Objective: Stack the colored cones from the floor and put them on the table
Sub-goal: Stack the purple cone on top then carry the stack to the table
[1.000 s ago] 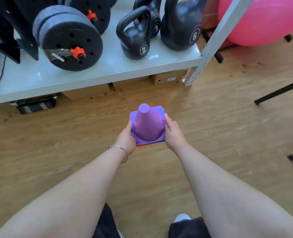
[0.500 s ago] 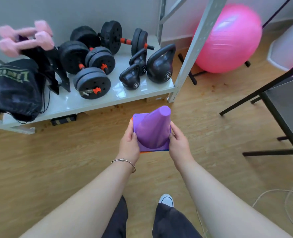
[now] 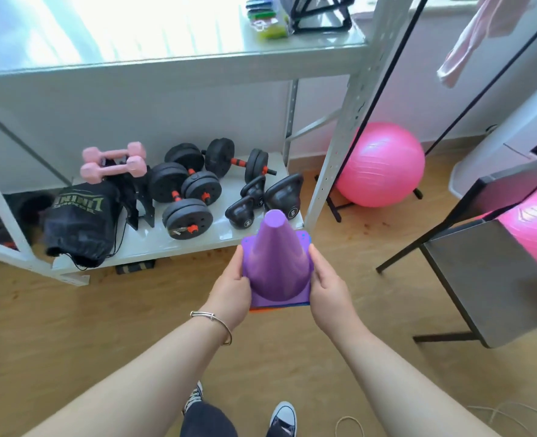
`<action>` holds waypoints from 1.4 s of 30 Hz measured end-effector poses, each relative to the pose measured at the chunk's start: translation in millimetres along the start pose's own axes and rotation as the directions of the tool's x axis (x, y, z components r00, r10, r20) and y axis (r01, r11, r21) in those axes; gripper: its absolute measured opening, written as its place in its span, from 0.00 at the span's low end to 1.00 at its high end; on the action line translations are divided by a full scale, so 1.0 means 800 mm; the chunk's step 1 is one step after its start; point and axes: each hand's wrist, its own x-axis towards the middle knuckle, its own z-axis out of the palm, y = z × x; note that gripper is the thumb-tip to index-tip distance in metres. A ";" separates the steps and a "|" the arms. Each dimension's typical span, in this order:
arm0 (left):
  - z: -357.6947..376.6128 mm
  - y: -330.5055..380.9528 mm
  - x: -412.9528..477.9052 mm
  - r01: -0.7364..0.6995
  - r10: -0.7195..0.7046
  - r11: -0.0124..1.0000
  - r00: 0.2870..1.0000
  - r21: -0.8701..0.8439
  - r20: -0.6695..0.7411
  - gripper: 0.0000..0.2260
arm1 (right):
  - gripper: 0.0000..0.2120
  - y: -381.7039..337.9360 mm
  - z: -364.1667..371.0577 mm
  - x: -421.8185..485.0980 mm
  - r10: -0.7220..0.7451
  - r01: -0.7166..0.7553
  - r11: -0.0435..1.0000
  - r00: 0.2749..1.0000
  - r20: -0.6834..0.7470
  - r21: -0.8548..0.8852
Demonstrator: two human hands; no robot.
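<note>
A stack of cones (image 3: pixel 275 263), purple on top with blue and orange base edges showing beneath, is held upright in the air at the middle of the view. My left hand (image 3: pixel 232 291) grips the left side of the square base. My right hand (image 3: pixel 327 288) grips its right side. A dark grey table (image 3: pixel 494 279) on black legs stands to the right, its near corner level with the stack.
A white metal rack (image 3: pixel 333 171) stands ahead, its low shelf holding black kettlebells (image 3: pixel 279 197), plate dumbbells (image 3: pixel 185 197), pink dumbbells (image 3: pixel 112 162) and a black bag (image 3: pixel 78 225). A pink exercise ball (image 3: pixel 380 165) sits right of the rack. A cable lies on the wooden floor at lower right.
The stack has risen from close to the floor to well above it, still in both hands. The view has lifted, bringing in the rack's upper shelf and more of the table.
</note>
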 end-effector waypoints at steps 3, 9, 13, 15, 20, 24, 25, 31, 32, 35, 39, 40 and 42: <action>-0.014 0.034 -0.006 -0.020 0.019 1.000 1.000 -0.005 -0.009 0.35 | 0.23 -0.039 -0.007 0.007 -0.027 0.028 0.997 1.000 0.008 -0.079; -0.074 0.125 -0.003 -0.115 0.118 0.993 0.990 0.041 -0.082 0.31 | 0.27 -0.137 0.001 0.025 -0.088 0.090 0.991 0.996 0.021 -0.100; -0.116 0.177 0.006 -0.178 0.171 0.983 0.976 -0.047 -0.135 0.32 | 0.24 -0.200 0.025 0.053 -0.111 0.110 0.993 0.993 -0.030 -0.030; -0.137 0.197 0.011 -0.197 0.179 0.975 0.971 -0.103 -0.161 0.33 | 0.24 -0.229 0.042 0.066 -0.127 0.128 0.992 0.991 -0.029 0.012; -0.192 0.229 0.027 -0.274 0.244 0.940 0.957 -0.204 -0.159 0.30 | 0.26 -0.290 0.081 0.083 -0.186 0.188 0.977 0.982 -0.029 0.102; -0.230 0.247 0.033 -0.285 0.252 0.918 0.956 -0.277 -0.150 0.28 | 0.26 -0.317 0.116 0.091 -0.198 0.208 0.967 0.977 -0.081 0.150; -0.239 0.251 0.035 -0.282 0.250 0.917 0.957 -0.283 -0.144 0.28 | 0.25 -0.320 0.124 0.095 -0.193 0.207 0.968 0.976 -0.102 0.144; -0.272 0.262 0.059 -0.265 0.241 0.924 0.963 -0.276 -0.118 0.26 | 0.27 -0.335 0.152 0.118 -0.184 0.195 0.976 0.976 -0.117 0.092; -0.273 0.263 0.063 -0.258 0.234 0.927 0.965 -0.272 -0.115 0.24 | 0.27 -0.338 0.155 0.122 -0.179 0.191 0.976 0.977 -0.116 0.100; -0.276 0.272 0.074 -0.234 0.202 0.940 0.968 -0.248 -0.146 0.22 | 0.28 -0.351 0.156 0.137 -0.157 0.172 0.976 0.981 -0.113 0.134; -0.280 0.301 0.091 -0.296 0.253 0.936 0.943 -0.191 -0.218 0.15 | 0.30 -0.380 0.148 0.162 -0.189 0.195 0.976 0.980 -0.066 0.098; -0.281 0.312 0.094 -0.311 0.270 0.933 0.938 -0.182 -0.218 0.15 | 0.30 -0.386 0.144 0.169 -0.195 0.198 0.976 0.980 -0.046 0.088; -0.279 0.331 0.104 -0.327 0.287 0.932 0.930 -0.158 -0.228 0.15 | 0.30 -0.394 0.135 0.186 -0.191 0.192 0.977 0.981 -0.021 0.097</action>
